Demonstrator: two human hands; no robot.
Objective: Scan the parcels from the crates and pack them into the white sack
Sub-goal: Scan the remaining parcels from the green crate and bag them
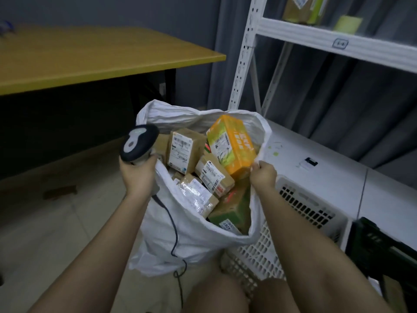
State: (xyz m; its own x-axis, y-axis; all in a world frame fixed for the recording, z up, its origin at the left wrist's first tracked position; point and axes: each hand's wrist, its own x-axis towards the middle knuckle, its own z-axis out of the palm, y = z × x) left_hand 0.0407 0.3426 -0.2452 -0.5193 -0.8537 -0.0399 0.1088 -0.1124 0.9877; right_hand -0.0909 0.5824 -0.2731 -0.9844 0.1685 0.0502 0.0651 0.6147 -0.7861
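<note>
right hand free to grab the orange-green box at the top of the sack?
Probably not as is: the right hand pinches the white sack rim right beside the orange-green box. Nothing blocks the box; the hand would need to drop the rim first.

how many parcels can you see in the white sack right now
6 show clearly: an orange-green box on top, a tall brown box at left, a brown box in the middle, a taped one below it, a green-brown one nearest, and another beside the scanner. More likely lie hidden underneath.
</note>
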